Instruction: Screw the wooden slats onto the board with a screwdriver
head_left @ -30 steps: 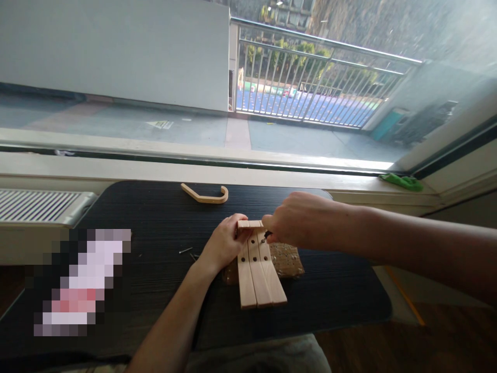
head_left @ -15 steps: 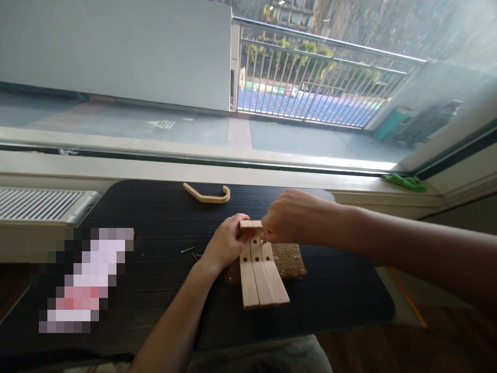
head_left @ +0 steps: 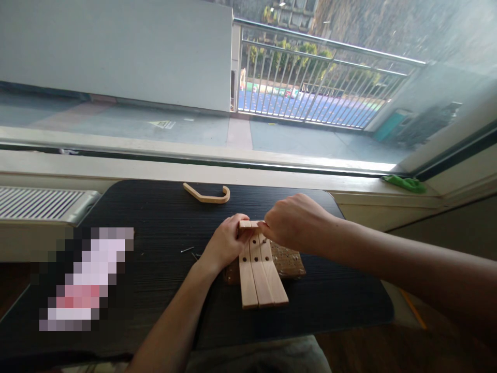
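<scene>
A pale wooden piece [head_left: 262, 285] made of three slats side by side lies on a black table, flared towards me, with dark round holes across its middle. My left hand [head_left: 225, 241] is wrapped round its far left side, by a raised wooden edge [head_left: 250, 224]. Over the far right side of the slats is my right hand [head_left: 297, 223], fingers closed, thumb and forefinger pinched near a small metal screw [head_left: 264, 241] standing in a hole. What the pinch holds, if anything, is hidden. Under the slats sits a wrapped brown cardboard pad [head_left: 289, 259].
Beyond my hands, a hook-shaped wooden part [head_left: 207, 198] lies near the far edge of the black table [head_left: 163, 290]. Several loose screws [head_left: 187, 249] are left of my left hand. A pixelated pinkish object [head_left: 91, 274] is at left. Behind are a window sill [head_left: 272, 178] and a green cloth [head_left: 404, 183].
My right hand has turned and shifted slightly lower, its wrist now angled more downward, and the screw shows more clearly. The left hand and wooden piece have stayed nearly in place.
</scene>
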`<act>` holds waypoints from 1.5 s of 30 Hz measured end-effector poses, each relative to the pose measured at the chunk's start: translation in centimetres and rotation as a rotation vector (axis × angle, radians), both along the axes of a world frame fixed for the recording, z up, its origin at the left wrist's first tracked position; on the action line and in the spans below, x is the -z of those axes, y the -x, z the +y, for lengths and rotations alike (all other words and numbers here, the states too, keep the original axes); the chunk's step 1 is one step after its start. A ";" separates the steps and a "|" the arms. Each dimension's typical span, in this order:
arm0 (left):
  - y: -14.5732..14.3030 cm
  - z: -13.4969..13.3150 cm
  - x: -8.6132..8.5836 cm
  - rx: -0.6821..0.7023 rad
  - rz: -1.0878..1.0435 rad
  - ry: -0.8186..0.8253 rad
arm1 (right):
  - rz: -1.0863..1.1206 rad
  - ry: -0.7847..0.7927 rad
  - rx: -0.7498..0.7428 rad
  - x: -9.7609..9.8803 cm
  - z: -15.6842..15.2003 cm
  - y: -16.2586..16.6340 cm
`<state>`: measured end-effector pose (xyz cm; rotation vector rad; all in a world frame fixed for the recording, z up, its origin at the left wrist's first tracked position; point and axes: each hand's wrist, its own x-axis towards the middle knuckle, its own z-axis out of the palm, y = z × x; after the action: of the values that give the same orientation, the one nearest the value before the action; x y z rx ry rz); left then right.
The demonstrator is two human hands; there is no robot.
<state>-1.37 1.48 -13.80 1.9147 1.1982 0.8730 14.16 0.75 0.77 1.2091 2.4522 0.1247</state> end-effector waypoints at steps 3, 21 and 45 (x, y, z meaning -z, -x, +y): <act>0.0 0.0 0.0 0.003 -0.001 -0.008 | -0.002 0.013 0.028 -0.1 -0.1 0.1; 0.0 0.0 0.2 0.005 -0.016 0.024 | 0.079 -0.010 0.266 0.3 -0.4 0.6; 0.1 -0.1 0.0 0.019 -0.008 0.023 | 0.086 0.112 -0.132 -0.9 -0.3 -2.3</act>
<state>-1.46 1.41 -13.79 1.8995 1.1785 0.8525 16.43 0.44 1.70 1.0256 2.5758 -0.0286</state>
